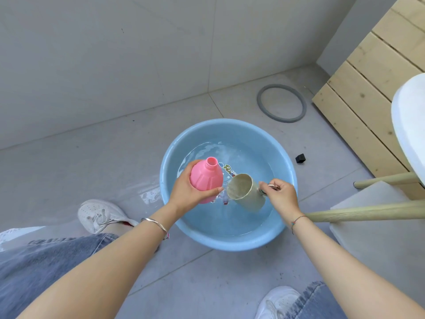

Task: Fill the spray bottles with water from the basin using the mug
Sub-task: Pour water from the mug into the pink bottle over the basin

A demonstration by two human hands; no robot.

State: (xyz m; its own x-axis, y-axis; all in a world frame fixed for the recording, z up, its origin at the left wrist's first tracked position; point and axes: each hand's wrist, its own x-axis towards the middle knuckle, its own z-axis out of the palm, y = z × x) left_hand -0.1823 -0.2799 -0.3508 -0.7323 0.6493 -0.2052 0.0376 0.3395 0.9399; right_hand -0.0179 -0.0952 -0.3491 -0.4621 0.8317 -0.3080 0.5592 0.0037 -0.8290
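1. Bare forearms (110, 263) reaching forward and down between denim knees (46, 268); white shoes (99, 214) planted on the grey tiled floor (92, 157).
2. Left hand (186, 192): wrapping fingers and thumb round the belly of the pink spray bottle (205, 180), holding it over the near-left part of the basin (230, 246). Cap off, threaded mouth open, neck tilting up and away.
3. Right hand (281, 194): curling fingers round the handle of the beige mug (243, 189), holding it tipped well over, mouth facing the bottle. Mug sitting just beside the bottle; touching or not, cannot tell. Water inside the mug not readable.
4. Basin: blue, round, sitting on the floor, carrying shallow clear water (241, 224) over a printed picture on its bottom.
5. Handling, bottle (judgement): thin moulded plastic, light while empty, growing heavier in filling, likely slick when wet. Best taken round the ribbed belly, as now, without squeezing hard enough to flex the wall. Narrow mouth calling for a slow, thin pour.
6. Handling, mug (judgement): stiff, wet, not fragile-looking. Best taken by the handle, leaving the rim free for aiming at the neck.
7. Remainder:
   - wet patch (149, 194) shining on the floor left of the basin
   - grey ring (281, 103) lying beyond it
   - small black block (300, 158) lying to its right
   - wooden stool legs (368, 214) crossing at right
   - pale timber panel (379, 77) standing behind
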